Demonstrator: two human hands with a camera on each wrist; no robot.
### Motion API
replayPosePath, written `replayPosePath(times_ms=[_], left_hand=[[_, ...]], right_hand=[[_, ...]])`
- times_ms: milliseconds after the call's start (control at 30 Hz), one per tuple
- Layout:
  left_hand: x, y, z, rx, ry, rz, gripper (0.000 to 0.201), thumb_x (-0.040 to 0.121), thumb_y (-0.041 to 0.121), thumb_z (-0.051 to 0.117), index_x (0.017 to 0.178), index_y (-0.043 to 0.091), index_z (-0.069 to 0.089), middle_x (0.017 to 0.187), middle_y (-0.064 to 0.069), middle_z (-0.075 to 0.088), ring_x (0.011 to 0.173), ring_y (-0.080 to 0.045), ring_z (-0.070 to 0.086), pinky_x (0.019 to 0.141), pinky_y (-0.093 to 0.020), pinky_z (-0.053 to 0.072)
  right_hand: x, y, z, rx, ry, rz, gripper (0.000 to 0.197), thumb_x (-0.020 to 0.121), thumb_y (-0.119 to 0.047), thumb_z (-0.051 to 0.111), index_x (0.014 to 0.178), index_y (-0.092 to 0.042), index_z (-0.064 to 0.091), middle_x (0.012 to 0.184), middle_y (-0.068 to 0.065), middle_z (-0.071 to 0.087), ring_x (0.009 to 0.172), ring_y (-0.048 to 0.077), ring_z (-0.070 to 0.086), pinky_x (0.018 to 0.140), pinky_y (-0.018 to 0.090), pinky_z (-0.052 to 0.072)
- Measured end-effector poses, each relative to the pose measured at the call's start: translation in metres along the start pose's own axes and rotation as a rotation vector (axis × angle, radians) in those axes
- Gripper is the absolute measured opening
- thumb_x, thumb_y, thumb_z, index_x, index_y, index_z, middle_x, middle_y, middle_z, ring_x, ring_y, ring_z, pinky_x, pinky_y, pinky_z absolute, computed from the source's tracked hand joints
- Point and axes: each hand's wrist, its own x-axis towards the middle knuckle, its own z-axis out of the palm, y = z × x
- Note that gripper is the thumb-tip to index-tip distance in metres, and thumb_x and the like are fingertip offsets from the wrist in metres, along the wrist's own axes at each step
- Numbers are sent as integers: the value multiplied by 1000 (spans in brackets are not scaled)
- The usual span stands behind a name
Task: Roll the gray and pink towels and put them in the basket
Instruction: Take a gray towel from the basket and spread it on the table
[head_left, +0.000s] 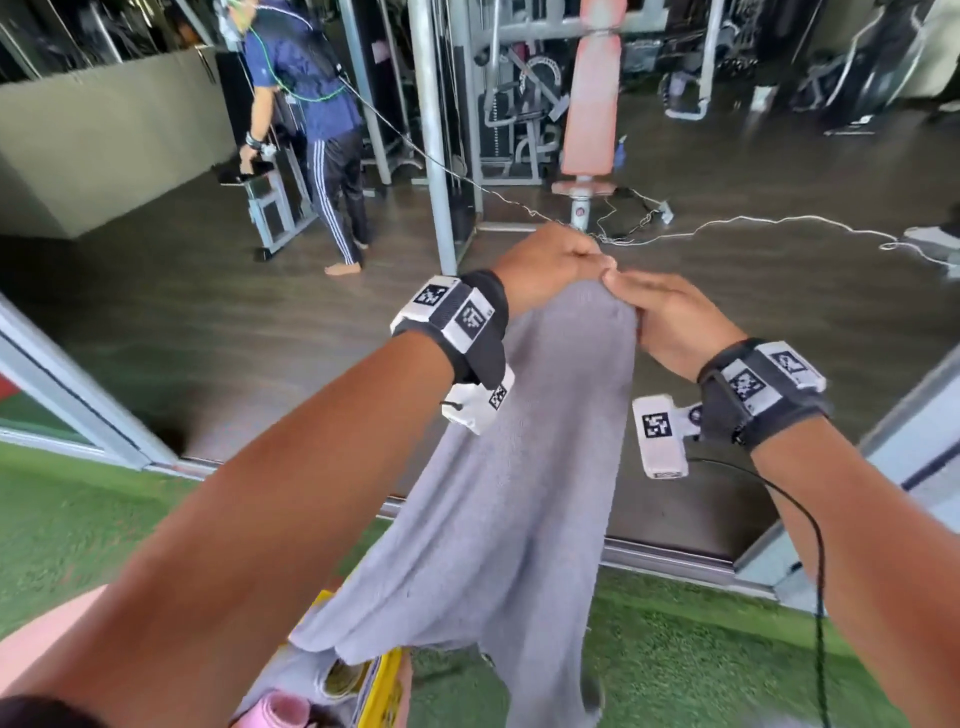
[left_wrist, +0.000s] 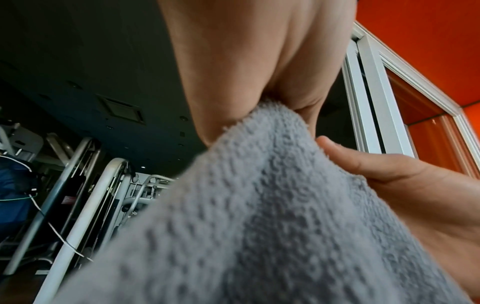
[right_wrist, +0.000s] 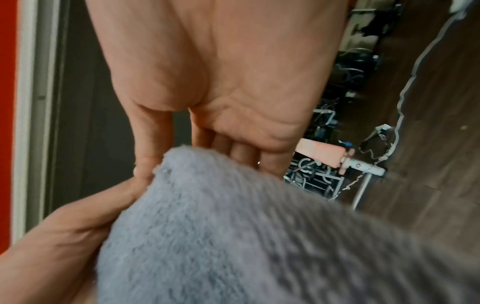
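I hold the gray towel (head_left: 519, 467) up in front of me, and it hangs long and loose down to the grass. My left hand (head_left: 561, 262) grips its top corner with curled fingers. Right beside it, my right hand (head_left: 654, 312) pinches the top edge between thumb and straight fingers. The left wrist view shows the gray towel (left_wrist: 259, 205) bunched under my left hand (left_wrist: 259, 86). In the right wrist view, the thumb of my right hand (right_wrist: 182, 144) lies on the gray towel (right_wrist: 259, 236). Below, a rolled pink towel (head_left: 280, 709) lies by the yellow basket (head_left: 384, 686).
I stand on green turf (head_left: 701, 649) at a sliding-door track (head_left: 670, 558) that opens onto a dark gym floor. Another person (head_left: 311, 104) stands at the back left. A steel post (head_left: 434, 130), a pink bench (head_left: 592, 104) and a floor cable (head_left: 753, 223) lie ahead.
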Motion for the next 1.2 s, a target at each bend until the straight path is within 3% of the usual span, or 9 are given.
replayPosePath(times_ms=[200, 333, 467, 633, 733, 833, 933, 1067, 1200], left_hand=[[40, 8, 34, -51, 100, 37, 30, 89, 22, 61, 75, -4, 63, 65, -10, 53, 59, -10, 45, 56, -30, 37], [85, 23, 73, 7, 67, 55, 21, 95, 11, 53, 76, 4, 55, 59, 5, 36, 43, 1, 33, 49, -18, 24], [124, 36, 120, -34, -10, 94, 17, 92, 6, 56, 75, 7, 58, 61, 5, 42, 49, 3, 37, 54, -21, 28], [152, 64, 172, -53, -75, 153, 15, 92, 11, 56, 77, 9, 60, 60, 8, 44, 59, -9, 39, 58, -26, 31], [159, 83, 190, -55, -89, 167, 14, 93, 12, 55, 81, 7, 61, 61, 9, 43, 57, -5, 38, 56, -25, 30], [159, 89, 195, -62, -116, 170, 15, 92, 13, 56, 79, 9, 59, 61, 9, 45, 59, -6, 39, 57, -24, 31], [143, 70, 179, -156, -213, 158, 17, 84, 21, 59, 81, 5, 65, 73, -1, 58, 70, -8, 48, 67, -23, 36], [83, 23, 137, -225, -406, 57, 14, 87, 14, 62, 91, 2, 68, 87, -3, 63, 85, -6, 53, 80, -17, 39], [7, -31, 113, -207, -507, -61, 16, 87, 15, 65, 94, 1, 66, 87, -5, 64, 81, -9, 52, 77, -26, 38]], right_hand=[[1, -8, -33, -104, 237, -147, 14, 89, -18, 65, 78, -10, 66, 74, 1, 63, 70, 13, 56, 67, 23, 43], [-3, -18, -72, -239, 442, -248, 8, 86, -11, 67, 78, -11, 69, 79, -9, 71, 84, 7, 64, 82, 20, 46], [-24, -19, -113, -347, 591, -181, 15, 88, -13, 66, 73, -13, 66, 63, -18, 64, 68, -3, 56, 71, 9, 41], [-55, -26, -157, -400, 750, -111, 37, 86, -29, 68, 76, 5, 61, 67, 3, 49, 64, 14, 41, 62, 24, 34], [-66, -34, -175, -369, 799, -114, 33, 84, -29, 68, 81, 3, 63, 68, 4, 49, 61, 10, 42, 59, 22, 34], [-72, -34, -183, -262, 739, -114, 27, 83, -30, 68, 81, -4, 65, 74, 13, 49, 68, 21, 44, 65, 31, 33], [-74, -19, -173, -265, 582, -70, 22, 88, -24, 64, 69, -15, 58, 64, 3, 46, 62, 18, 41, 60, 30, 31], [-76, 14, -123, -330, 326, -94, 8, 83, -10, 64, 83, -3, 60, 78, 4, 59, 78, 18, 53, 77, 31, 41], [-79, 71, -68, -324, 157, 1, 14, 79, -3, 69, 83, -2, 56, 76, 6, 55, 74, 18, 49, 70, 34, 40]])
